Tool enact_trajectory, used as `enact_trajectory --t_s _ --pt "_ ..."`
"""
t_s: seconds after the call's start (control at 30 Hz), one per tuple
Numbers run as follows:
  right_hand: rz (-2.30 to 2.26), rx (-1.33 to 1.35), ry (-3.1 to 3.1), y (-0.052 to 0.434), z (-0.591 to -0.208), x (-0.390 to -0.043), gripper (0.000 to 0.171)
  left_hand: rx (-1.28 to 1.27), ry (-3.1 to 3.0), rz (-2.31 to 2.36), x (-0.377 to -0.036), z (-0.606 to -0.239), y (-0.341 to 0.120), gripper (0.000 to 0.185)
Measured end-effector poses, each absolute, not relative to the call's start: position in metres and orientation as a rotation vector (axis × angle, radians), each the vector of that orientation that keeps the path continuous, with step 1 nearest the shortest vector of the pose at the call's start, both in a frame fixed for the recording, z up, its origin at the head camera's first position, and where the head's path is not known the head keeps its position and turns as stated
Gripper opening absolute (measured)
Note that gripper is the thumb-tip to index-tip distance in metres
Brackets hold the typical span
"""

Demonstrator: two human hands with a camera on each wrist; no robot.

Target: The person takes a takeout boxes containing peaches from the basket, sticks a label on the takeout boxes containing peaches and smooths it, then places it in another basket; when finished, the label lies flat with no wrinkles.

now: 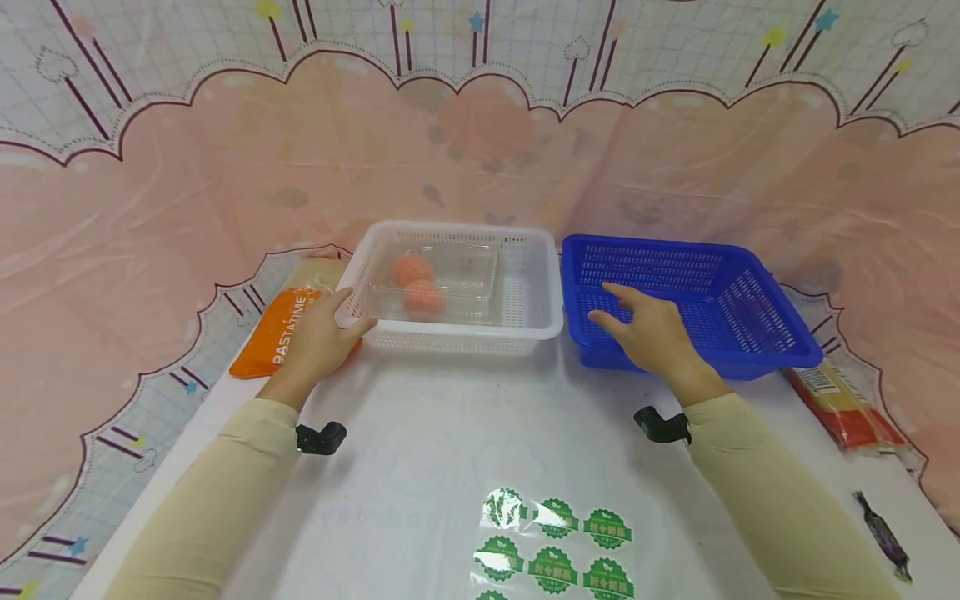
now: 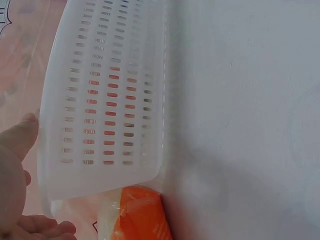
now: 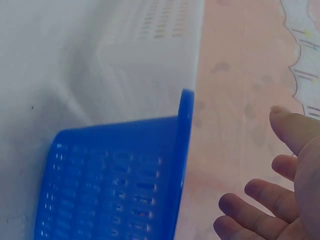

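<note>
A white slotted plastic basket (image 1: 525,332) holds a clear plastic box (image 1: 468,275) with two round orange items (image 1: 424,298) inside it. At the basket's front left corner is my left hand (image 1: 321,337), thumb and fingers spread apart, with the thumb tip right at the rim in the left wrist view. To the right stands a blue slotted basket (image 1: 690,362). Over its left part my right hand (image 1: 652,333) hovers, fingers parted and nothing between them. The right wrist view shows these fingers (image 3: 257,220) beside the blue rim.
Left of the white basket lies an orange bag (image 1: 262,342) lettered BASTATIME. A red and yellow packet (image 1: 847,408) sits right of the blue basket, with a dark wrapped candy (image 1: 883,533) nearer. A sheet of green round stickers (image 1: 553,568) lies at the front.
</note>
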State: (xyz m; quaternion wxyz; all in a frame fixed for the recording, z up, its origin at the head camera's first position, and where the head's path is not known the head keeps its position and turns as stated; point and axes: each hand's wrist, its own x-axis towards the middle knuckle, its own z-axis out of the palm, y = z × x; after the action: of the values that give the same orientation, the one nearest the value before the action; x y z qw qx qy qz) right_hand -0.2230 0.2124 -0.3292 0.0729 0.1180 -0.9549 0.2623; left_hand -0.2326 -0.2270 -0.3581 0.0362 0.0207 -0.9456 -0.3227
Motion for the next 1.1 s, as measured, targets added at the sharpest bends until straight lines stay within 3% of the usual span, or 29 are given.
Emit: enact_trajectory --t_s 0.23,0.63,1.1 --pt "0.859 0.376 -2.864 0.2 -0.332 -0.227 0.063 0.078 -2.84 -1.096 -0.238 -0.37 -0.23 0.076" --pt "1.027 0.447 -2.848 0.18 -0.341 -0.24 0.061 0.243 -2.881 -1.29 -0.236 -0.376 -0.233 0.091" --pt "1.173 0.553 -2.789 0.162 -0.344 -0.252 0.064 0.258 -2.807 -1.495 -0.241 -0.382 -0.234 0.09"
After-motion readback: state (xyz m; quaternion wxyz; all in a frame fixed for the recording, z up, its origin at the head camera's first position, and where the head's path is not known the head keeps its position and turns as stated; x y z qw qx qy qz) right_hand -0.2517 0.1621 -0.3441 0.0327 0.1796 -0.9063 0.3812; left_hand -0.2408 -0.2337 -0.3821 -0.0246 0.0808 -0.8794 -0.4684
